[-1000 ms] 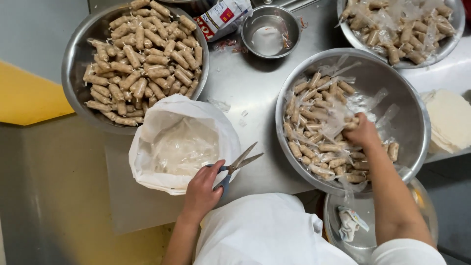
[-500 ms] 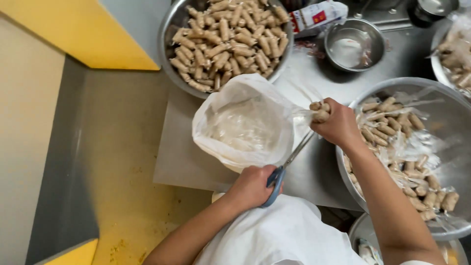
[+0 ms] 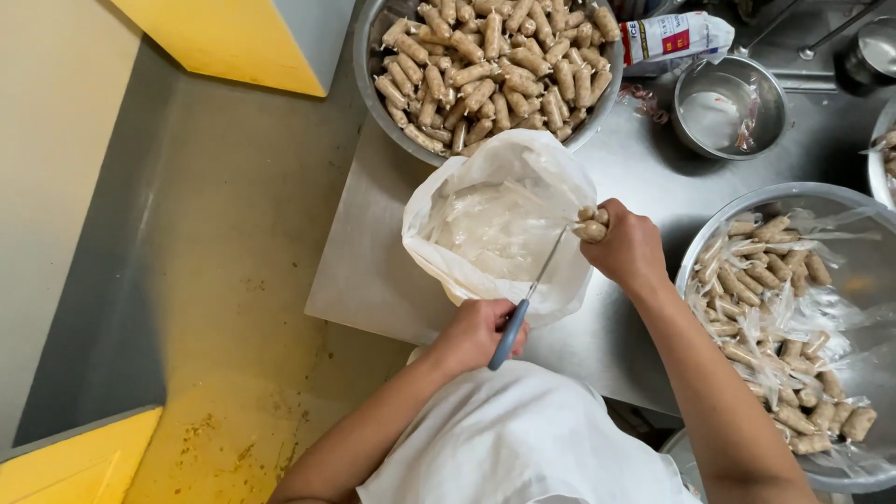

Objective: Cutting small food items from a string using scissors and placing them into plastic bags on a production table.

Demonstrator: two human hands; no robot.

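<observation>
Steel worktable [image 3: 653,187]: grey, bearing all items below.

Large steel bowl [image 3: 373,65], far edge: heaped with tan sausage-shaped pieces in clear wrap.

Second large steel bowl [image 3: 709,233], right: more wrapped sausages [image 3: 747,280] among loose clear film, partly filled.

White plastic bag [image 3: 495,215], table centre, just below the heaped bowl: mouth open, clear film scraps inside.

Small steel bowl [image 3: 728,112], far right: a scrap of film inside.

Packet [image 3: 677,35], behind the small bowl: soft white pouch with a red and dark label panel, lying on its side.

Right hand [image 3: 630,247]: fingers closed tight round a small bunch of wrapped sausages [image 3: 590,224], held over the bag's right rim.

Left hand [image 3: 476,331]: fingers wrapped through the blue handles of scissors [image 3: 527,299], near the bag's near rim; blades point up toward the held bunch, tips close to it. Whether the blades are parted cannot be told.
</observation>
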